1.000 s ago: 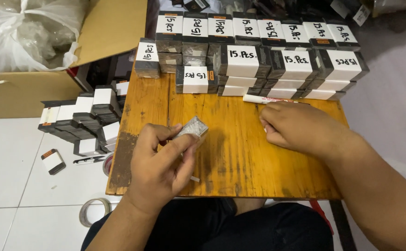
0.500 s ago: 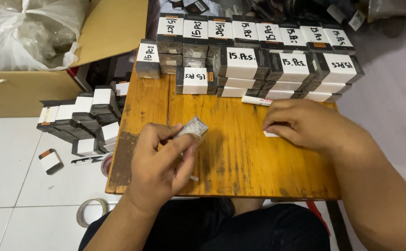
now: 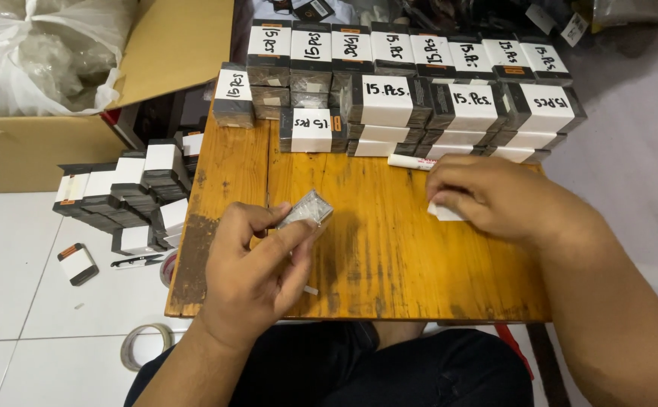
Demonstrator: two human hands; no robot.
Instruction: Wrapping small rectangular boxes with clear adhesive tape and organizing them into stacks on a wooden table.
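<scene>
My left hand point(image 3: 257, 267) holds a small clear plastic packet point(image 3: 308, 207) pinched between thumb and fingers, just above the wooden board point(image 3: 389, 241). My right hand point(image 3: 498, 200) rests palm down on the board's right side. Its fingertips press on a small white paper slip point(image 3: 443, 213). A white marker pen point(image 3: 412, 161) lies just beyond that hand, in front of the stacked boxes.
Rows of small black boxes with white labels point(image 3: 389, 105) are stacked along the board's far edge. More such boxes point(image 3: 129, 188) sit on the tiled floor at the left, with a tape roll point(image 3: 139, 345) nearby. A cardboard carton point(image 3: 35, 151) with a plastic bag stands at the back left.
My right hand has slid a little toward me and to the right, down onto the white slip. The left hand still holds the packet in the same place.
</scene>
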